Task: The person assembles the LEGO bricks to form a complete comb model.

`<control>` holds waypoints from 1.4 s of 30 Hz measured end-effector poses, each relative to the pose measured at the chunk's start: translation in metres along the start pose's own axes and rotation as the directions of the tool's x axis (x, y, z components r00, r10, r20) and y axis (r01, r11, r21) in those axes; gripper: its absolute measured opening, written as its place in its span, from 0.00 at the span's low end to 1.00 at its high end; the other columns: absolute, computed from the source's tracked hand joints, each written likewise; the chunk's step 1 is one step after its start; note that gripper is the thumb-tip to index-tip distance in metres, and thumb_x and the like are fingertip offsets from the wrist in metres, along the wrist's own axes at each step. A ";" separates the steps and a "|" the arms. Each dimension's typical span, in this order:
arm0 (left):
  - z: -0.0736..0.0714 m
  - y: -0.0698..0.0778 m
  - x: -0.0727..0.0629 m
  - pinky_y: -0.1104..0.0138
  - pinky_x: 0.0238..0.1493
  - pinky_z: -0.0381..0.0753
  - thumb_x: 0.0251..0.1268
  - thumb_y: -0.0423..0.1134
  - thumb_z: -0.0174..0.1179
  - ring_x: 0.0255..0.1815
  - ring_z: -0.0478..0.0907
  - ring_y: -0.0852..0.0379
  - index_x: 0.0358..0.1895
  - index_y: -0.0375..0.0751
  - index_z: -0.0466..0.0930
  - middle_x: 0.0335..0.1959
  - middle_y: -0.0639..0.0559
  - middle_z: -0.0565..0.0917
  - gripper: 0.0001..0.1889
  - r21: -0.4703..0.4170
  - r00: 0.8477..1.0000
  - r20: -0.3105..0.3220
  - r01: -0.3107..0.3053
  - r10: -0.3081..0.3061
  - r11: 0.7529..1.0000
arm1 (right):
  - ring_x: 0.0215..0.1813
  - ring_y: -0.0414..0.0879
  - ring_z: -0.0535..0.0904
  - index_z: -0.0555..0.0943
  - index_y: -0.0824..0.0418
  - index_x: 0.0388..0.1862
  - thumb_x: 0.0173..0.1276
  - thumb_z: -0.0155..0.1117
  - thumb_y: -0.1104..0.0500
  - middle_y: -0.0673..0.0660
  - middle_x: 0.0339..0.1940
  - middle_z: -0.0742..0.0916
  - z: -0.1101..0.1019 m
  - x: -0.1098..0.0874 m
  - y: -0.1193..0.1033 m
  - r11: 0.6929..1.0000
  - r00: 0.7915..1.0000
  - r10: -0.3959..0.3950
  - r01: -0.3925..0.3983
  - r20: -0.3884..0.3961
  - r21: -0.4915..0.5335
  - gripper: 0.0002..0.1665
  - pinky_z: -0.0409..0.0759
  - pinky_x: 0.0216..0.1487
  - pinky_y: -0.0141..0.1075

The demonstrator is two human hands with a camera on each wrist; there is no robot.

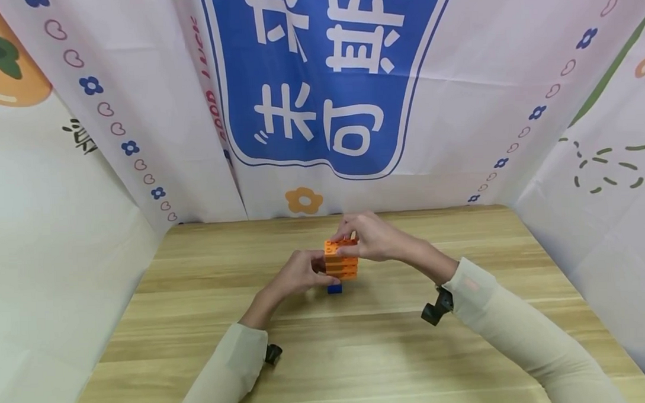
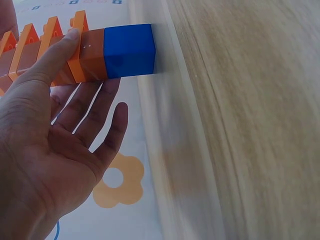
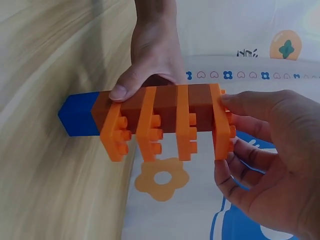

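Observation:
A tower of toy building bricks stands upright near the middle of the table, with a blue brick (image 1: pixel 334 289) at its foot. Above that, brown bricks (image 3: pixel 165 102) alternate with several orange plates (image 3: pixel 146 125), whose studded ends stick out to one side. My left hand (image 1: pixel 299 273) grips the tower low down, its thumb against the lowest orange plate (image 2: pixel 75 62) and the fingers behind. At the top, my right hand (image 1: pixel 374 238) pinches the uppermost orange plate (image 3: pixel 220 135) between thumb and fingers. The palm of the left hand faces the tower in the left wrist view.
The wooden table (image 1: pixel 223 246) reaches back to a white printed cloth (image 1: pixel 448 132) with a blue sign panel. Cloth walls also close in the left and right sides. A dark wrist camera (image 1: pixel 437 306) sits by the right sleeve, another device (image 1: pixel 273 354) by the left.

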State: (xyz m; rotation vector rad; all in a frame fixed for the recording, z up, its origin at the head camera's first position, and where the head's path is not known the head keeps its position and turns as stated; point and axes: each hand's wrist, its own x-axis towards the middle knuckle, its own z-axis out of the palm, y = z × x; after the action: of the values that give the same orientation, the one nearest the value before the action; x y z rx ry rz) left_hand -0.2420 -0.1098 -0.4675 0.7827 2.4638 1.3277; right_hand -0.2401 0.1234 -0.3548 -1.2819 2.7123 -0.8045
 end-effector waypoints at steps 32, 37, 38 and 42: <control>0.002 0.003 -0.002 0.63 0.50 0.89 0.65 0.40 0.77 0.45 0.88 0.56 0.64 0.38 0.83 0.48 0.49 0.91 0.26 -0.013 1.000 -0.015 -0.007 0.007 1.000 | 0.57 0.51 0.87 0.84 0.62 0.66 0.73 0.72 0.66 0.59 0.61 0.88 0.055 -0.038 0.051 0.908 0.940 -0.017 0.157 -0.341 0.388 0.23 0.90 0.51 0.45; 0.003 0.002 -0.003 0.62 0.52 0.89 0.65 0.33 0.76 0.49 0.88 0.50 0.62 0.34 0.80 0.51 0.43 0.89 0.25 -0.030 0.999 -0.035 0.006 -0.007 1.000 | 0.57 0.55 0.88 0.84 0.64 0.66 0.74 0.71 0.66 0.63 0.63 0.87 0.054 -0.035 0.053 0.879 0.942 0.084 0.083 -0.324 0.469 0.23 0.90 0.51 0.40; 0.004 0.001 -0.002 0.61 0.52 0.89 0.64 0.32 0.76 0.50 0.88 0.49 0.63 0.34 0.80 0.51 0.42 0.89 0.25 -0.034 0.999 -0.040 0.005 -0.006 0.999 | 0.57 0.56 0.88 0.84 0.65 0.66 0.74 0.71 0.65 0.64 0.64 0.87 0.053 -0.034 0.054 0.871 0.942 0.106 0.068 -0.319 0.487 0.22 0.90 0.51 0.39; 0.005 0.000 -0.001 0.58 0.55 0.89 0.64 0.30 0.75 0.51 0.88 0.48 0.64 0.35 0.79 0.52 0.42 0.88 0.26 -0.046 0.998 -0.068 -0.004 0.001 0.999 | 0.58 0.58 0.88 0.84 0.63 0.67 0.75 0.71 0.63 0.63 0.64 0.87 0.051 -0.030 0.058 0.837 0.940 0.185 0.002 -0.287 0.547 0.23 0.89 0.52 0.38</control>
State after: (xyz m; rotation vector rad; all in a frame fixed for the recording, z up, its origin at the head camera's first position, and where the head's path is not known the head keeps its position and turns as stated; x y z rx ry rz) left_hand -0.2389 -0.1072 -0.4705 0.7424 2.4748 1.4291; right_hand -0.2492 0.1530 -0.4314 -0.9396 2.4326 -1.7514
